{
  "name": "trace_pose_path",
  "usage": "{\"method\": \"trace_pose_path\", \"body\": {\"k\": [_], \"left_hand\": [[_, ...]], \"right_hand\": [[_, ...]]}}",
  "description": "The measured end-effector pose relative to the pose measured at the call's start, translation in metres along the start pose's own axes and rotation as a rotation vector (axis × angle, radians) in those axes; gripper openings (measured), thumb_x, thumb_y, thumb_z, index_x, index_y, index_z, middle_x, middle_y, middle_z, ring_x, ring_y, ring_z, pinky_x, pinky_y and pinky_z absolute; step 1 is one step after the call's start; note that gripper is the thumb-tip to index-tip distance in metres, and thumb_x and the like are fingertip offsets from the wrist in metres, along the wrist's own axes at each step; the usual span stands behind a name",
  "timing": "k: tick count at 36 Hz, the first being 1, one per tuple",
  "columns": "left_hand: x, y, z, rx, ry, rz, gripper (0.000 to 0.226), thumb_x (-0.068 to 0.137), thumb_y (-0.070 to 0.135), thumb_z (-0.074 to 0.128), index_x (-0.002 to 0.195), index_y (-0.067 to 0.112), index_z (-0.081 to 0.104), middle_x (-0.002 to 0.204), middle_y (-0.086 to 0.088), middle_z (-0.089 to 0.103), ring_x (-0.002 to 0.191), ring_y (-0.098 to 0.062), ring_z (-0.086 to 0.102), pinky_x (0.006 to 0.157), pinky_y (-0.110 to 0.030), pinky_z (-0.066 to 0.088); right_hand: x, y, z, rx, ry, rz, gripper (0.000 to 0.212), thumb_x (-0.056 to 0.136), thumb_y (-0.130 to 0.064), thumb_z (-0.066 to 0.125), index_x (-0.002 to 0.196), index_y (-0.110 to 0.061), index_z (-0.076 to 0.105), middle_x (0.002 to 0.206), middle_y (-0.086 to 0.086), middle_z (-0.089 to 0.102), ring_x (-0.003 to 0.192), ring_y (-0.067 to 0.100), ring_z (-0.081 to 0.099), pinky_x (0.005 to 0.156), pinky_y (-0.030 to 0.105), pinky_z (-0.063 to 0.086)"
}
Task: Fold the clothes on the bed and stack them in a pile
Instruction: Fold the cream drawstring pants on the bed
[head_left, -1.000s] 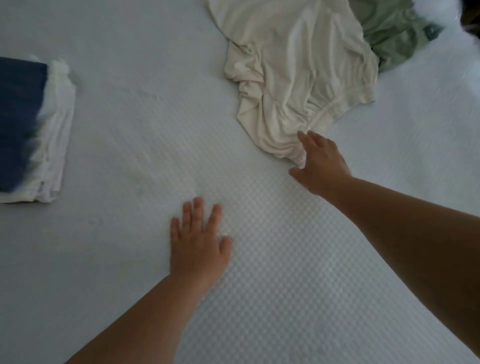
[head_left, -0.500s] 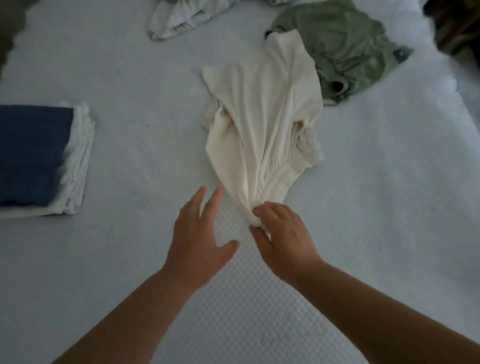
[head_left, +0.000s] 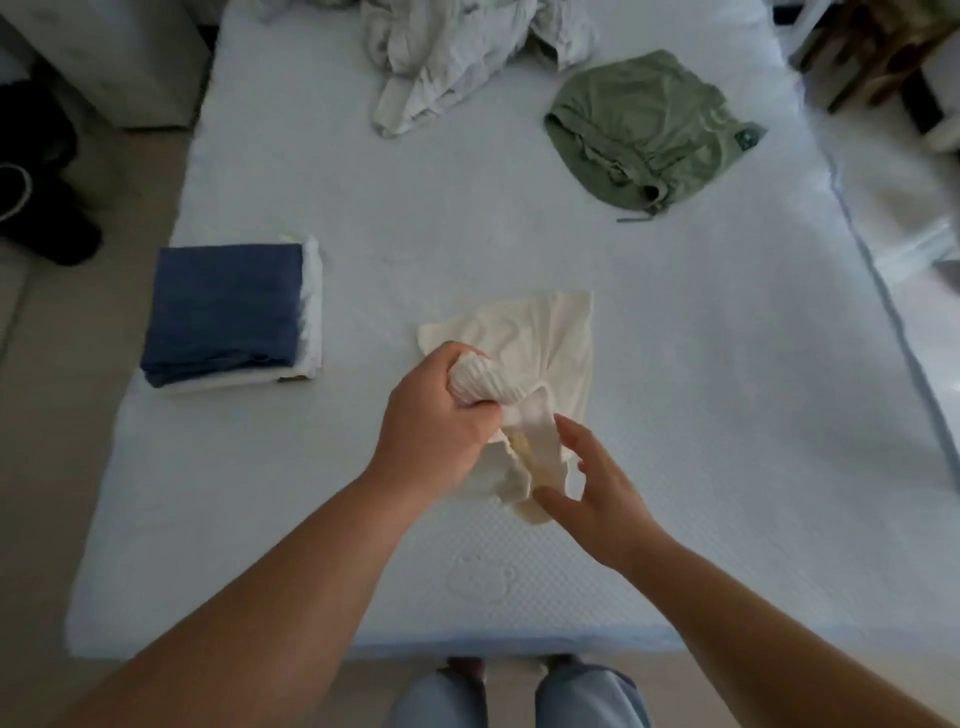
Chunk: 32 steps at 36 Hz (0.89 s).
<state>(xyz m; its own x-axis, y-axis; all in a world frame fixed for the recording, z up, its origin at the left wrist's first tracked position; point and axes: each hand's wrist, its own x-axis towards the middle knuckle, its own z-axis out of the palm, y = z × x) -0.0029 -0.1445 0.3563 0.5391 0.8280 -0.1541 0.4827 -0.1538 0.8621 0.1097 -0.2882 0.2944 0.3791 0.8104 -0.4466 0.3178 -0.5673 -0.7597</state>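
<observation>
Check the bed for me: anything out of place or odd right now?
Nothing is damaged. The folded pile sits neat on the bed; the green garment and white clothes lie crumpled, unfolded. The left hand grips the bunched cream shirt.

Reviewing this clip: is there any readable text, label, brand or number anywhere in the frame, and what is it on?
None can be read.
Green garment: a small dark tag at its right edge, too blurred to read.
Mattress: an embossed emblem near the front edge, shape only, no legible letters.
</observation>
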Motion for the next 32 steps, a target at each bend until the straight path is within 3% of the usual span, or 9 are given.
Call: {"method": "trace_pose_path", "body": {"k": [2,6,10,13,15,18,22,26,32], "left_hand": [[-0.011,0.016,-0.013,-0.029,-0.031,0.034,0.027,0.064,0.014,0.064,0.077,0.034,0.053,0.071,0.024,0.059,0.063,0.005,0.053,0.054,-0.006,0.037],[-0.022,0.036,-0.045,-0.052,-0.039,0.072,0.048,0.07,0.0,0.061,0.098,0.037,0.05,0.079,0.02,0.055,0.069,0.01,0.052,0.058,-0.004,0.038],[-0.024,0.056,-0.079,-0.041,-0.009,0.148,0.053,0.073,-0.005,0.054,0.109,0.034,0.049,0.077,0.02,0.05,0.063,0.011,0.051,0.054,-0.005,0.036],[-0.023,0.073,-0.1,0.013,0.029,0.231,0.052,0.075,-0.005,0.05,0.112,0.031,0.051,0.076,0.016,0.053,0.065,0.006,0.054,0.052,-0.004,0.035],[-0.016,0.076,-0.116,0.131,0.065,0.256,0.05,0.078,-0.002,0.049,0.118,0.028,0.052,0.086,0.011,0.059,0.074,-0.002,0.056,0.057,-0.009,0.039],[-0.005,0.064,-0.139,0.48,0.09,0.205,0.046,0.082,0.003,0.05,0.122,0.025,0.054,0.113,-0.002,0.055,0.098,-0.022,0.056,0.074,-0.03,0.044],[-0.01,0.034,-0.149,0.795,0.111,0.042,0.035,0.085,0.007,0.049,0.113,0.025,0.061,0.117,-0.003,0.049,0.097,-0.025,0.054,0.063,-0.032,0.037],[-0.016,0.015,-0.147,0.664,0.162,-0.164,0.021,0.085,0.014,0.046,0.098,0.027,0.056,0.091,0.002,0.05,0.063,-0.014,0.046,0.048,-0.025,0.028],[-0.004,0.029,-0.148,0.144,0.107,-0.355,0.01,0.087,0.023,0.047,0.089,0.02,0.056,0.087,-0.005,0.061,0.071,-0.021,0.058,0.059,-0.03,0.044]], "right_hand": [[-0.007,-0.015,0.007,0.088,-0.009,0.049,0.061,0.081,-0.04,0.068,0.135,-0.032,0.041,0.127,-0.009,0.054,0.114,0.014,0.053,0.095,0.038,0.046],[-0.012,-0.055,0.007,0.174,0.05,0.037,0.028,0.075,-0.045,0.069,0.099,-0.031,0.066,0.091,-0.011,0.068,0.089,0.012,0.064,0.078,0.031,0.051],[-0.017,-0.096,-0.021,0.064,-0.063,-0.02,0.033,0.073,-0.042,0.074,0.094,-0.018,0.069,0.09,0.004,0.07,0.089,0.022,0.065,0.084,0.038,0.05],[-0.023,-0.126,-0.048,0.006,-0.056,-0.051,0.024,0.071,-0.041,0.074,0.084,-0.022,0.07,0.079,-0.001,0.07,0.077,0.018,0.066,0.072,0.031,0.051],[-0.025,-0.141,-0.07,-0.077,0.068,-0.082,0.022,0.075,-0.038,0.073,0.068,-0.021,0.06,0.062,-0.004,0.059,0.061,0.016,0.056,0.059,0.027,0.043],[-0.031,-0.162,-0.105,-0.188,0.394,-0.151,0.027,0.082,-0.031,0.067,0.064,-0.022,0.048,0.062,-0.006,0.05,0.058,0.012,0.046,0.051,0.026,0.035],[-0.043,-0.187,-0.138,-0.213,0.633,-0.243,0.021,0.081,-0.029,0.062,0.068,-0.02,0.047,0.063,-0.003,0.053,0.057,0.017,0.048,0.051,0.026,0.037],[-0.051,-0.193,-0.159,-0.267,0.705,-0.285,0.012,0.083,-0.029,0.056,0.076,-0.022,0.048,0.071,0.001,0.054,0.068,0.026,0.051,0.058,0.03,0.039],[-0.056,-0.167,-0.19,-0.398,0.744,-0.155,0.013,0.082,-0.023,0.054,0.086,-0.026,0.041,0.074,-0.006,0.049,0.065,0.019,0.048,0.052,0.028,0.039]]}}
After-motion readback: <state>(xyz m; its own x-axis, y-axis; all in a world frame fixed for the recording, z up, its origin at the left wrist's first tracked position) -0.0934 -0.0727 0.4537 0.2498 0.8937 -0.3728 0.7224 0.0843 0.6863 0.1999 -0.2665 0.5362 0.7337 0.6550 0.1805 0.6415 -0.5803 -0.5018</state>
